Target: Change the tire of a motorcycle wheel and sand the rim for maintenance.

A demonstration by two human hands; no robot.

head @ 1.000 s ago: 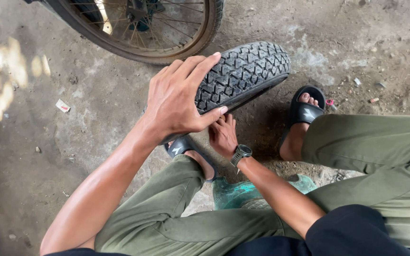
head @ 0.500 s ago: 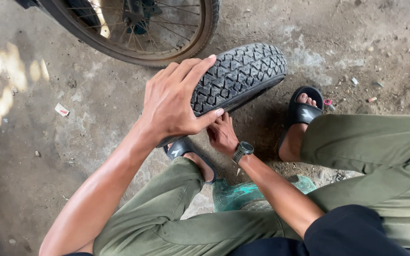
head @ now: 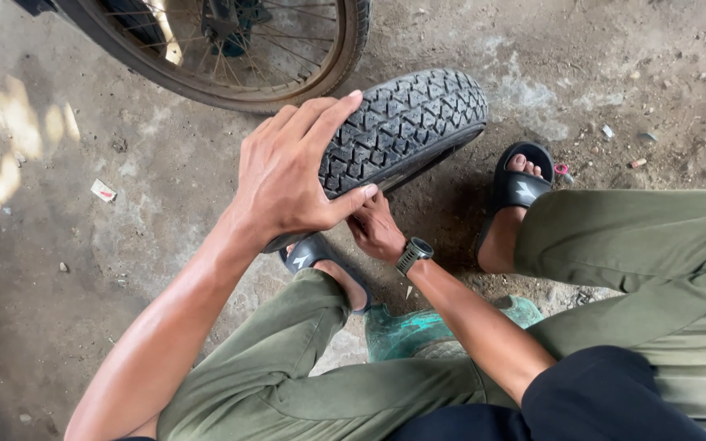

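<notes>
since the earlier frame little has shifted: both hands stay on the tyre, which sits a touch higher in the frame. at lower centre a teal stool (head: 406, 331) shows between olive trouser legs. above it the right hand (head: 375, 229), wearing a wristwatch (head: 413, 255), touches the tyre's underside; whether it grips, i cannot tell. the left hand (head: 292, 175) clasps the knobbly black tyre (head: 406, 122) at centre, fingers spread over the tread. black sandals (head: 520, 184) flank it. a spoked wheel (head: 230, 49) fills the upper left.
</notes>
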